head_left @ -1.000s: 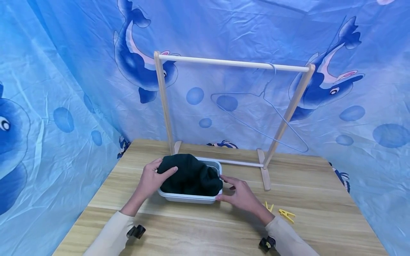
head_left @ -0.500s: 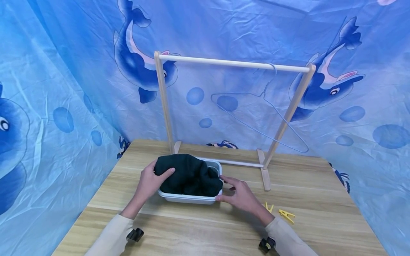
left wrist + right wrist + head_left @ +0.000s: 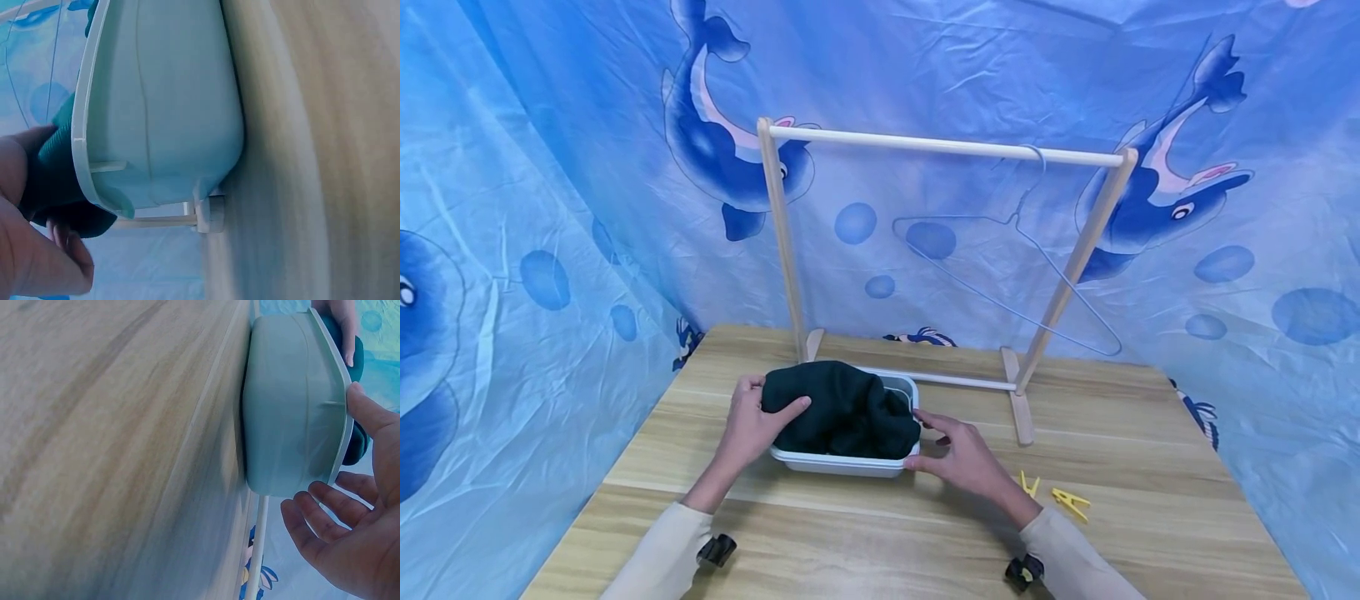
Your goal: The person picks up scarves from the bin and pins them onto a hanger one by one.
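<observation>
Dark green cloth (image 3: 835, 408) lies bunched in a pale plastic basin (image 3: 842, 467), heaped above its rim. My left hand (image 3: 752, 425) grips the cloth's left end over the basin's edge, thumb on top and fingers behind. The left wrist view shows the fingers curled around this cloth (image 3: 56, 169) beside the rim. At the basin's right end is my right hand (image 3: 966, 458), its thumb on the near rim corner and its index finger at the far side. In the right wrist view its other fingers (image 3: 312, 519) are spread loosely below the rim.
A wooden rack (image 3: 786, 250) stands behind the basin, with a wire hanger (image 3: 1000, 308) on the right part of its top bar. Two yellow clothespins (image 3: 1071, 502) lie on the wooden table (image 3: 865, 550) to the right. A blue dolphin-print curtain (image 3: 925, 67) encloses the back and sides.
My left hand has shifted slightly left, drawing the cloth's left end with it. The right hand and the basin have stayed in place.
</observation>
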Demonstrator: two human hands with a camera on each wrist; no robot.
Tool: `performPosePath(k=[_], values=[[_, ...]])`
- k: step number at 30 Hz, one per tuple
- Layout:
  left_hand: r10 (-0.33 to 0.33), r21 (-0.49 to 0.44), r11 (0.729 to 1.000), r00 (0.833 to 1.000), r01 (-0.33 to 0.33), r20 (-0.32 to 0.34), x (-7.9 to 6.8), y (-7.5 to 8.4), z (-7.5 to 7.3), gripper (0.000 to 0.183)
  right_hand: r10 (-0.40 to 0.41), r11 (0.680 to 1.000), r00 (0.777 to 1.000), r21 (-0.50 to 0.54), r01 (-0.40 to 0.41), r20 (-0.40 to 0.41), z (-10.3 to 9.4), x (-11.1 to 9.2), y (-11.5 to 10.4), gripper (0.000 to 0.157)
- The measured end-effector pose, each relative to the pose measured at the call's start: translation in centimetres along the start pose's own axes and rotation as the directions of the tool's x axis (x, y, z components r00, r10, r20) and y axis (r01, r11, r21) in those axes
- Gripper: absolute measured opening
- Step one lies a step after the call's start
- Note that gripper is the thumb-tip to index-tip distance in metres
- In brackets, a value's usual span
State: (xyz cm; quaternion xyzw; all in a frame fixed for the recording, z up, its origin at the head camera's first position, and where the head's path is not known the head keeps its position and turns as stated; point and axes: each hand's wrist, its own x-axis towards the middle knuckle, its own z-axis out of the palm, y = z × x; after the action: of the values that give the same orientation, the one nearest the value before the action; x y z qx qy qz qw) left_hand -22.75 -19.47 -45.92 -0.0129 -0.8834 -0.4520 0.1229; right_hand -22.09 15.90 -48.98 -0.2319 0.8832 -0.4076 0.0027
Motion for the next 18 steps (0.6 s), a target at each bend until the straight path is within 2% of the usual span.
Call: performPosePath(k=[4,6,9,11,16,18], values=[[0.092,0.013,0.996,0.991,-0.091,-0.092,0.21,0.33,0.15,0.047,0.004,1.0,1.0,0.006,-0.004,0.002,0.01,0.0,-0.05,0.082],[0.139,0.025,0.99,0.986,-0.137,-0.096,0.34,0.42,0.1,0.043,0.006,1.0,1.0,0.007,-0.006,0.003,-0.02,-0.01,-0.1,0.082],[0.186,0.034,0.982,0.982,-0.185,-0.037,0.49,0.47,-0.06,0.036,0.005,1.0,1.0,0.01,-0.005,0.004,-0.07,-0.04,-0.17,0.082],[0.21,0.032,0.977,0.978,-0.21,0.021,0.61,0.53,-0.15,0.038,0.004,1.0,1.0,0.013,-0.004,0.004,-0.09,-0.06,-0.21,0.081],[0.237,0.037,0.969,0.965,-0.242,0.115,0.84,0.71,-0.02,0.072,0.002,1.0,1.0,0.018,-0.002,0.005,-0.14,-0.13,-0.27,0.081],[0.241,0.047,0.967,0.961,-0.249,0.134,0.88,0.78,0.14,0.078,0.006,1.0,1.0,0.02,-0.006,0.007,-0.16,-0.18,-0.27,0.081]])
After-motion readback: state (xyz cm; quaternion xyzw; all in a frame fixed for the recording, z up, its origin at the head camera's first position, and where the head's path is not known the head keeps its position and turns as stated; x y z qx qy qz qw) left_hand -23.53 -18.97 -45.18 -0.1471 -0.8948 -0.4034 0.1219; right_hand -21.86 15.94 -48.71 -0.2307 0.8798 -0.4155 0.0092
